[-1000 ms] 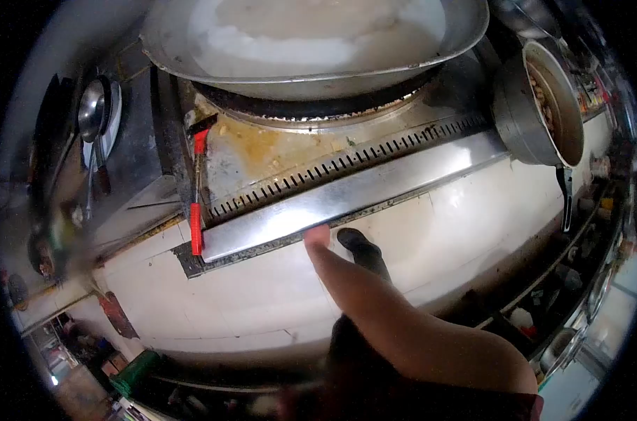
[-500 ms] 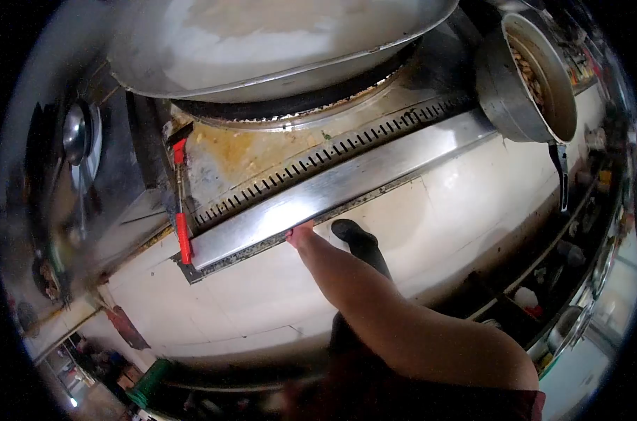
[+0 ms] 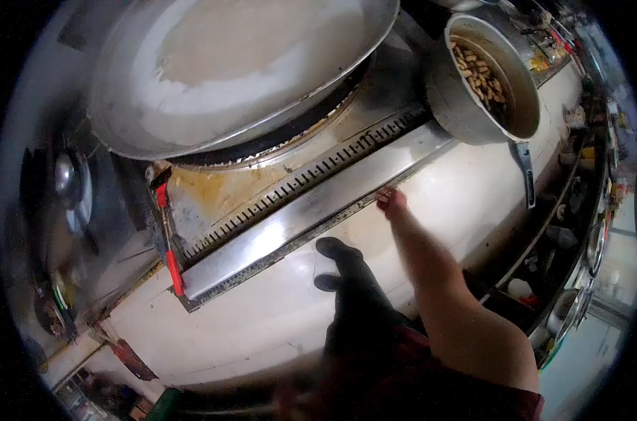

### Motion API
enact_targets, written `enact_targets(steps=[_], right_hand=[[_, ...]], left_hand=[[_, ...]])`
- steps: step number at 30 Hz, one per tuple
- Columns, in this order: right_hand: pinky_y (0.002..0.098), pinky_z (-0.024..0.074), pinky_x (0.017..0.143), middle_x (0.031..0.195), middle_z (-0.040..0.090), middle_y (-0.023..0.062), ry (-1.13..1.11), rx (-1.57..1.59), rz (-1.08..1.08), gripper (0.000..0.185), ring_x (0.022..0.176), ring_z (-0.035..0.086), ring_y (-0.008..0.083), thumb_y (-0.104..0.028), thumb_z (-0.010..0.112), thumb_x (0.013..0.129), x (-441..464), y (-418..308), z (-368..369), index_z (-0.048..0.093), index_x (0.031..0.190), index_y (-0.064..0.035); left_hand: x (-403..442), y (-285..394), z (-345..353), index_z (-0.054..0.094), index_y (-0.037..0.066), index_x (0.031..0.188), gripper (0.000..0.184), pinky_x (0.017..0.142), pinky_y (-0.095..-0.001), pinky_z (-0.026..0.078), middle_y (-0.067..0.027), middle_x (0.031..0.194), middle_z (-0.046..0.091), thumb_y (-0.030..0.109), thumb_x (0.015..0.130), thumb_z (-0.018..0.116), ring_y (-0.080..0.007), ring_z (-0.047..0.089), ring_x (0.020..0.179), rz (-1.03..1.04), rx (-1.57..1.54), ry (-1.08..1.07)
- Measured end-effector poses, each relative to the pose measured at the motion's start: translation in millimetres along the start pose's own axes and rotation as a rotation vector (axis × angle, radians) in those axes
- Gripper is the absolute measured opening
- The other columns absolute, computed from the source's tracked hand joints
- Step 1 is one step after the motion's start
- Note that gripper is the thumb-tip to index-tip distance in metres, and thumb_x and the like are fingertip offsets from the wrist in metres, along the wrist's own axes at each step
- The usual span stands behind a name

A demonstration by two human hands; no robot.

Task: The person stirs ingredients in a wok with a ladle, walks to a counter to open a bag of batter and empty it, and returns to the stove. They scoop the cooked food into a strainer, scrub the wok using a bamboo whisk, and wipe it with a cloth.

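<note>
My right hand (image 3: pixel 391 201) is at the front edge of a steel stove ledge (image 3: pixel 311 196), its fingers curled and small in view. Whether they grip the edge or some small part there I cannot make out. Behind the ledge runs a slotted strip (image 3: pixel 290 188), and beyond it sits a large wide wok (image 3: pixel 241 130) with pale, cloudy contents. Nearest on the right is a deep metal pot (image 3: pixel 459 105) with a dark handle, holding brown, peanut-like pieces (image 3: pixel 480 74). My left hand does not show.
A thin tool with red ends (image 3: pixel 173 270) lies across the ledge's left end. A ladle (image 3: pixel 66 175) is among utensils at the left. Below the ledge is the pale stove front (image 3: pixel 248 316). My dark boots (image 3: pixel 350 263) show beneath. Cluttered shelves (image 3: pixel 571 196) line the right.
My right hand has moved rightward along the ledge's front edge, closer to the pot. The view has shifted, showing more of the pot's contents and of my boots.
</note>
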State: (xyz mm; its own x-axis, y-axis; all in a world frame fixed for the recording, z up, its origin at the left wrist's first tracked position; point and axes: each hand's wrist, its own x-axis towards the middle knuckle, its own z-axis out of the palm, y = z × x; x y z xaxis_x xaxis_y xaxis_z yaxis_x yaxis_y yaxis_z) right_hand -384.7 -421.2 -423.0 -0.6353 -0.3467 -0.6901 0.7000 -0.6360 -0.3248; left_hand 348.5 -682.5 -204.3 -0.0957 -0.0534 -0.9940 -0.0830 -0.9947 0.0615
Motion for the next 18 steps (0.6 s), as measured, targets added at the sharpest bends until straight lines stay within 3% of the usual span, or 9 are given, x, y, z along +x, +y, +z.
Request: enact_targets(steps=[1, 4, 7, 9, 13, 15, 17, 18], right_hand=[[0.0287, 0.0426, 0.05, 0.074, 0.058, 0.0039, 0.18, -0.208, -0.172, 0.016, 0.064, 0.055, 0.0182, -0.029, 0.046, 0.085, -12, -31, 47, 0.052, 0.085, -0.0139], [0.0305, 0.0456, 0.057, 0.079, 0.059, 0.0024, 0.156, -0.217, -0.17, 0.019, 0.068, 0.055, 0.0157, -0.03, 0.046, 0.086, -47, -62, 135, 0.054, 0.092, -0.0142], [0.032, 0.0476, 0.064, 0.084, 0.059, 0.0017, 0.324, -0.2, -0.219, 0.022, 0.073, 0.056, 0.0159, -0.031, 0.047, 0.087, -47, -52, 136, 0.055, 0.098, -0.0131], [0.0342, 0.0463, 0.071, 0.093, 0.058, 0.0035, 0.298, -0.163, -0.161, 0.025, 0.08, 0.056, 0.019, -0.031, 0.044, 0.087, -38, -46, 115, 0.053, 0.102, -0.0121], [0.0369, 0.0428, 0.082, 0.105, 0.055, 0.0074, 0.184, -0.234, -0.006, 0.033, 0.092, 0.054, 0.0249, -0.03, 0.038, 0.088, -70, -62, 101, 0.049, 0.111, -0.0095], [0.0383, 0.0455, 0.074, 0.105, 0.055, 0.0098, 0.171, -0.4, 0.12, 0.034, 0.086, 0.055, 0.0256, -0.028, 0.037, 0.088, -75, -67, 69, 0.048, 0.113, -0.0087], [0.0346, 0.0448, 0.045, 0.086, 0.057, 0.0112, 0.357, -0.529, 0.232, 0.019, 0.063, 0.058, 0.0229, -0.025, 0.052, 0.082, -75, -54, 32, 0.051, 0.093, -0.009], [0.0348, 0.0438, 0.042, 0.078, 0.057, 0.0106, 0.282, -0.643, 0.26, 0.016, 0.057, 0.056, 0.0229, -0.023, 0.053, 0.08, -73, -43, 8, 0.052, 0.088, -0.0091]], left_hand=[[3, 4, 2, 0.049, 0.002, 0.11, 0.027, 0.056, -0.0384, 0.045, -0.0173, 0.096, 0.057, 0.014, 0.086, 0.041, -0.0319, 0.054, 0.076, -0.002, 0.008, -0.005], [12, 25, -4, 0.045, 0.002, 0.115, 0.038, 0.068, -0.0396, 0.046, -0.0156, 0.107, 0.054, 0.027, 0.087, 0.043, -0.0312, 0.056, 0.086, 0.034, 0.369, -0.118], [19, 29, -3, 0.042, 0.002, 0.119, 0.047, 0.076, -0.0404, 0.047, -0.0144, 0.114, 0.052, 0.036, 0.087, 0.044, -0.0307, 0.057, 0.093, 0.069, 0.602, -0.183], [23, 27, 2, 0.044, 0.003, 0.118, 0.044, 0.072, -0.041, 0.048, -0.0146, 0.113, 0.052, 0.032, 0.086, 0.047, -0.0309, 0.057, 0.092, 0.185, 0.813, 0.036], [30, 33, -4, 0.048, 0.003, 0.114, 0.042, 0.066, -0.0403, 0.049, -0.0147, 0.11, 0.054, 0.033, 0.085, 0.05, -0.0304, 0.057, 0.091, 0.154, 0.735, -0.009], [43, 46, -6, 0.05, 0.003, 0.111, 0.042, 0.063, -0.0399, 0.049, -0.0147, 0.108, 0.056, 0.034, 0.084, 0.051, -0.0302, 0.058, 0.091, 0.006, 0.548, -0.164], [22, 19, 14, 0.053, 0.004, 0.108, 0.038, 0.063, -0.0388, 0.049, -0.0142, 0.104, 0.057, 0.032, 0.083, 0.052, -0.0287, 0.058, 0.089, 0.332, 0.905, -0.106], [15, 10, 32, 0.054, 0.004, 0.107, 0.036, 0.063, -0.0382, 0.049, -0.0139, 0.101, 0.058, 0.031, 0.082, 0.052, -0.028, 0.058, 0.089, 0.51, 1.086, -0.1]])
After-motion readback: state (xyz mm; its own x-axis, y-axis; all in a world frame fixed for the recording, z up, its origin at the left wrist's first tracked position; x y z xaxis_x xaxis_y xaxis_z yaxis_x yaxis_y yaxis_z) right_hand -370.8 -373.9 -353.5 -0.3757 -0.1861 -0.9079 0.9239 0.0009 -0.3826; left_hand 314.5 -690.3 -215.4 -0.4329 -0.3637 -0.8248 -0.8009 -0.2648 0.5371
